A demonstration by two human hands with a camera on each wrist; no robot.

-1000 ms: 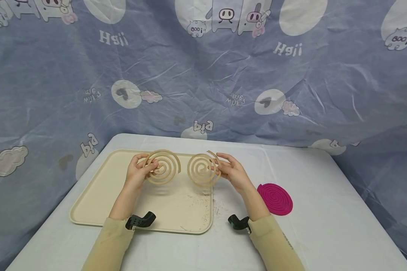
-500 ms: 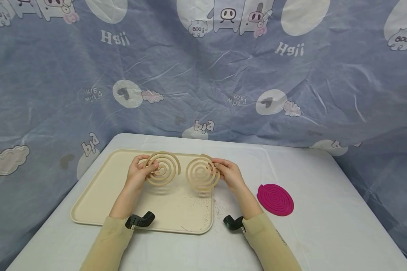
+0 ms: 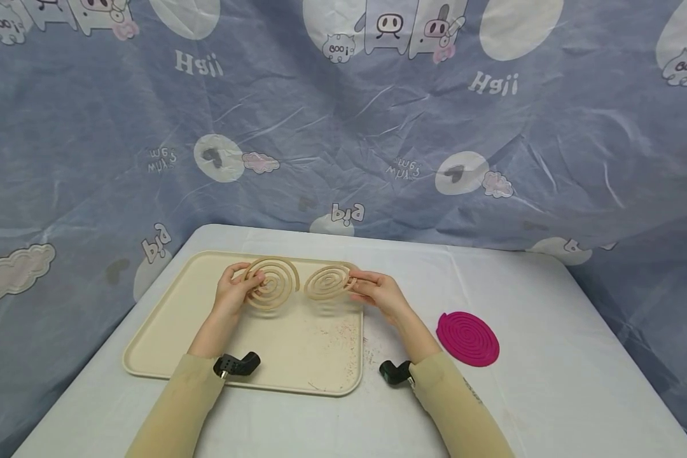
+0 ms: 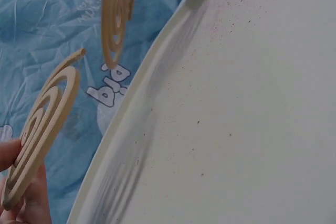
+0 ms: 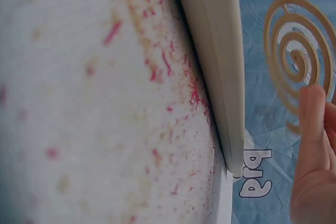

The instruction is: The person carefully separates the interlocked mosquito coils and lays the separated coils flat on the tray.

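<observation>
Over the beige tray, each hand holds a tan mosquito coil. My left hand (image 3: 233, 294) pinches the left coil (image 3: 270, 284) by its left side, thumb in front and fingers behind; this coil faces the head camera. My right hand (image 3: 380, 294) grips the right coil (image 3: 327, 282) at its right rim, and that one is tilted flatter. A small gap separates the two coils in the head view. In the left wrist view the left coil (image 4: 52, 129) appears nearly edge-on. The right coil (image 5: 298, 65) shows its open spiral in the right wrist view, a fingertip overlapping its lower part.
The beige tray (image 3: 286, 350) lies on the white table (image 3: 555, 356), with reddish crumbs (image 3: 343, 337) at its right end and on the tabletop beside it. A magenta mosquito coil (image 3: 467, 339) lies flat to the right. A blue printed cloth (image 3: 343, 127) hangs behind.
The coil in my right hand has tipped from facing the camera to a flatter slant. That hand has shifted slightly left and down. My left hand still holds its coil almost in place.
</observation>
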